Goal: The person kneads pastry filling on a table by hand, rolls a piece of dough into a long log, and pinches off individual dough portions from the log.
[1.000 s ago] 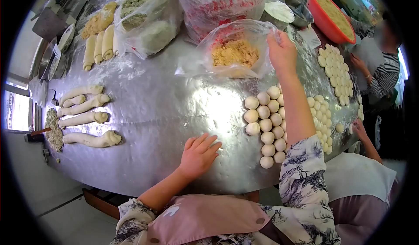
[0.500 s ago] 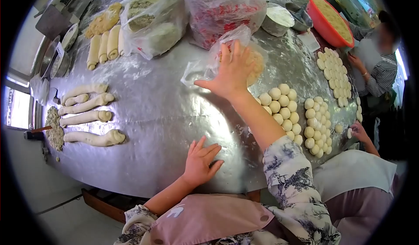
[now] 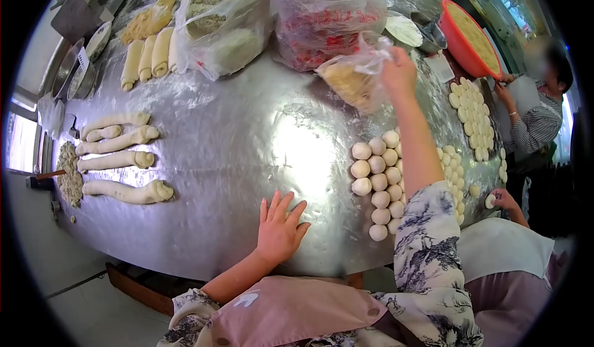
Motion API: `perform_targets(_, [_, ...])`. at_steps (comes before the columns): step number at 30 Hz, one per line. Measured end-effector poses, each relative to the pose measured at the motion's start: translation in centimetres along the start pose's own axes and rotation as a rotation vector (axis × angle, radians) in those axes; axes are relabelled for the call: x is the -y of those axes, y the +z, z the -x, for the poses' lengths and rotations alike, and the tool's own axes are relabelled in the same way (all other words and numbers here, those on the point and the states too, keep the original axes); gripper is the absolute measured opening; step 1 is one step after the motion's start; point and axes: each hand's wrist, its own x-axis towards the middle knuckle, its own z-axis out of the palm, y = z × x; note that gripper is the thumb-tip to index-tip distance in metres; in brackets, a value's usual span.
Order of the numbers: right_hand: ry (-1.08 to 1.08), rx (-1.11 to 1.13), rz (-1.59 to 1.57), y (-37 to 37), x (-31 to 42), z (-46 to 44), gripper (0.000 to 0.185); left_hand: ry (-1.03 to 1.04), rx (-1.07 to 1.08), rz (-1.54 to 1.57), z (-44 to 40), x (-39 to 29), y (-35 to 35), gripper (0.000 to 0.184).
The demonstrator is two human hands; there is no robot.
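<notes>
R hand (image 3: 399, 73) is the big change: half a sec ago it's spread wide over the small clear bag (image 3: 364, 72), now the fingers are closed on the bag's gathered top, on its R side. The bag is pulled in & tilted, where 1 sec ago its mouth is wide w/ the crumbly yellow filling (image 3: 345, 86) in full view. Filling now shows thru the plastic, bunched at the low end, so prob. the bag's being handled as one bundle rather than dipped into. Can't tell if its underside touches the metal table (image 3: 216, 155).

Bag's pos.: far-middle of table, just in front of the big bag w/ red print (image 3: 328, 28), beyond the dough balls (image 3: 378, 183).

Grip: R is clenched on plastic only, no filling btwn fingers that I can see; fingertips partly hidden. L hand (image 3: 279, 232) is empty, palm down, fingers spread, near the table's front edge, much as 1 sec ago; can't tell if it's resting or just above. Dough rolls (image 3: 127, 192) lie well apart to its L, same spot as before.
</notes>
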Motion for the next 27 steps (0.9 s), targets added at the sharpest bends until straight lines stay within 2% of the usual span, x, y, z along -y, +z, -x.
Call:
perform_targets(1, [0.006,-0.001,-0.096,-0.3,-0.6,-1.4,0.028,0.002,0.03,0.021,0.0,0.2,0.0,0.039])
perform_targets(4, [-0.066,-0.09,0.044,-1.3,0.5,-3.7,0.03,0.026,0.059,0.075,0.2,0.8,0.7,0.035])
perform_targets(7, [-0.221,-0.134,-0.1,-1.2,-2.0,-7.1,0.031,0.05,0.065,0.097,0.3,1.2,1.0,0.033])
perform_targets(8, [-0.24,-0.14,-0.083,-1.6,0.2,-6.1,0.031,0.06,0.069,0.102,0.3,1.3,1.0,0.033])
perform_targets(11, [-0.344,-0.092,-0.289,-1.2,-1.3,-7.0,0.032,0.069,0.06,0.113,0.2,1.4,1.0,0.032])
perform_targets(14, [-0.225,-0.012,-0.213,-0.2,-5.1,-6.7,0.034,0.06,0.062,0.138,0.2,1.4,0.9,0.031])
perform_targets(17, [0.093,0.153,0.375,0.5,-7.9,-5.4,0.039,0.069,0.06,0.141,0.1,1.4,0.8,0.031])
perform_targets(20, [0.114,0.021,0.319,1.1,-6.9,-3.2,0.043,0.051,0.064,0.154,0.1,1.2,1.0,0.035])
perform_targets(21, [-0.117,0.095,0.461,-0.1,-11.8,-5.3,0.043,0.088,0.07,0.166,0.1,1.1,1.3,0.037])
perform_targets(23, [0.087,0.153,0.314,0.5,-8.4,-4.9,0.046,0.095,0.061,0.145,-0.2,1.6,1.7,0.042])
perform_targets(25, [0.095,0.199,0.517,-0.2,-7.8,-5.7,0.061,0.093,0.08,0.14,-0.1,1.8,1.9,0.048])
perform_targets(26, [-0.002,0.015,0.627,-0.4,-10.6,-7.1,0.069,0.087,0.083,0.126,-0.1,1.9,2.0,0.049])
perform_targets(27, [-0.004,0.075,0.626,-1.4,-9.9,-7.5,0.078,0.102,0.089,0.118,-0.3,2.0,2.1,0.05])
